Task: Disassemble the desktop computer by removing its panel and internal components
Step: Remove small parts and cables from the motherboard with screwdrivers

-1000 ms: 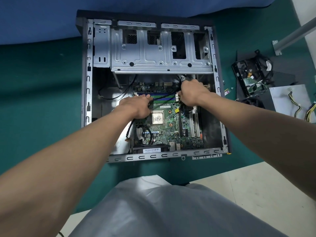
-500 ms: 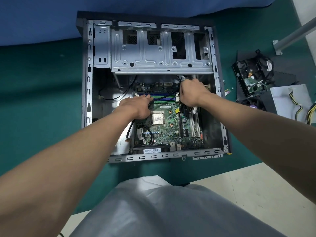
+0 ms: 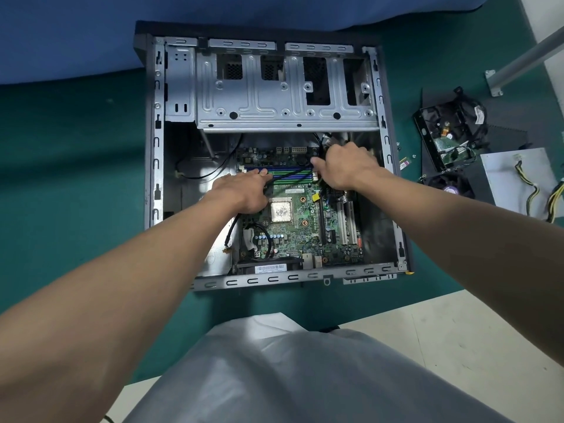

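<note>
The open desktop case (image 3: pixel 154 178) lies flat on a green mat, with its silver drive cage (image 3: pixel 274 96) at the far end. Inside it sits the green motherboard (image 3: pixel 293 236) with a bare CPU (image 3: pixel 280 212) and blue-green memory slots (image 3: pixel 293 175). My left hand (image 3: pixel 244 190) rests on the board beside the CPU, its fingers stretched onto the left end of the memory slots. My right hand (image 3: pixel 345 166) is at the slots' right end, fingers curled round black cables (image 3: pixel 319 141) that come out from under the drive cage. What its fingertips hold is hidden.
Removed parts lie on the mat to the right: a drive with cables (image 3: pixel 445 132), a fan (image 3: pixel 448 187) and a grey power supply (image 3: pixel 515 178) with yellow wires. A metal leg (image 3: pixel 525 59) slants at far right. Blue cloth (image 3: pixel 76 35) lies behind the case.
</note>
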